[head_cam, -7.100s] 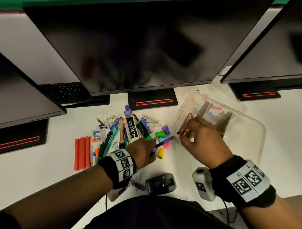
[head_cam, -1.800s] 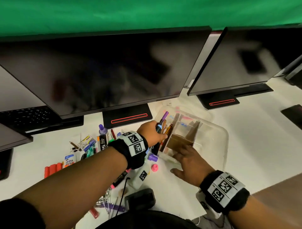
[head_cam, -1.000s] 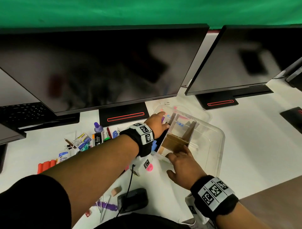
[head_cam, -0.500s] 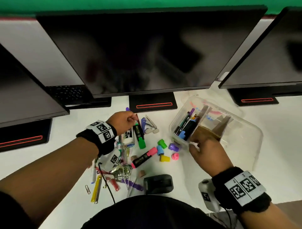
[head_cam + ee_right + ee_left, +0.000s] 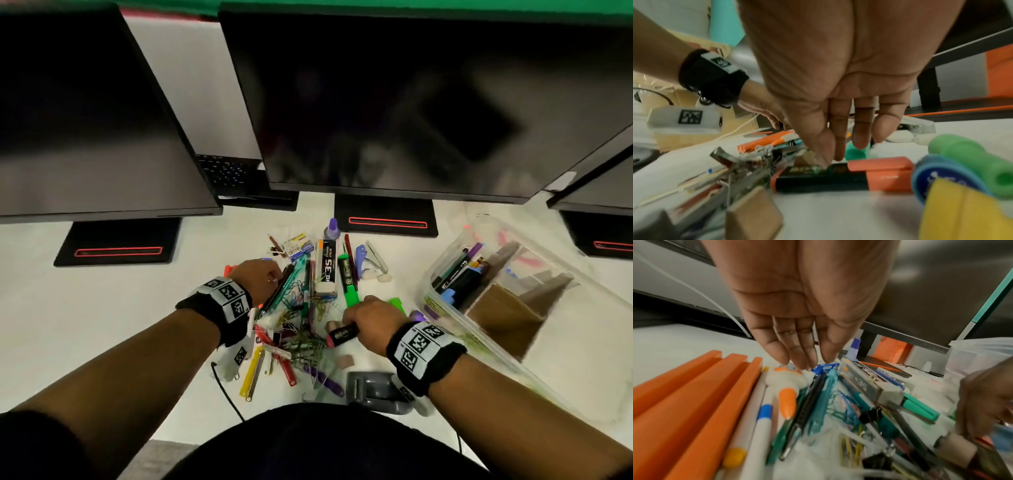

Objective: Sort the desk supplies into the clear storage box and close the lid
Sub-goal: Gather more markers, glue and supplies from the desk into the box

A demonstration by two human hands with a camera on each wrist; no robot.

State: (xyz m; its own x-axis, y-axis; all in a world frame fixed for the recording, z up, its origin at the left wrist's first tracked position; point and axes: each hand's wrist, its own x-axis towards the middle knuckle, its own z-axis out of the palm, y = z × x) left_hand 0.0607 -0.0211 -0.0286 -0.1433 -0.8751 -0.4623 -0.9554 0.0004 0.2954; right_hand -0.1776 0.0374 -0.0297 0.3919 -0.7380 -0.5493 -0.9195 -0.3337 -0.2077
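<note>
Loose desk supplies lie heaped on the white desk: pens [image 5: 287, 291], a green highlighter [image 5: 347, 281], paper clips [image 5: 308, 339] and coloured caps [image 5: 966, 159]. My left hand [image 5: 274, 275] reaches down with straight fingers over the pens, its tips by a glue stick [image 5: 785, 381] and holding nothing. My right hand [image 5: 830, 157] reaches down too, thumb and fingertips touching a black marker [image 5: 818, 178] with a pink cap that lies flat on the desk. The clear storage box [image 5: 582, 342] stands open at the right, with several markers [image 5: 459, 274] in one compartment beside cardboard dividers [image 5: 503, 318].
Dark monitors on black stands [image 5: 385, 216] hang over the back of the desk. Orange bars [image 5: 684, 394] lie at the pile's left. A dark grey device [image 5: 373, 389] and a black cable [image 5: 226, 387] sit at the near edge.
My right hand has left the box edge and moved left onto the black marker. My left hand has shifted left to the pens.
</note>
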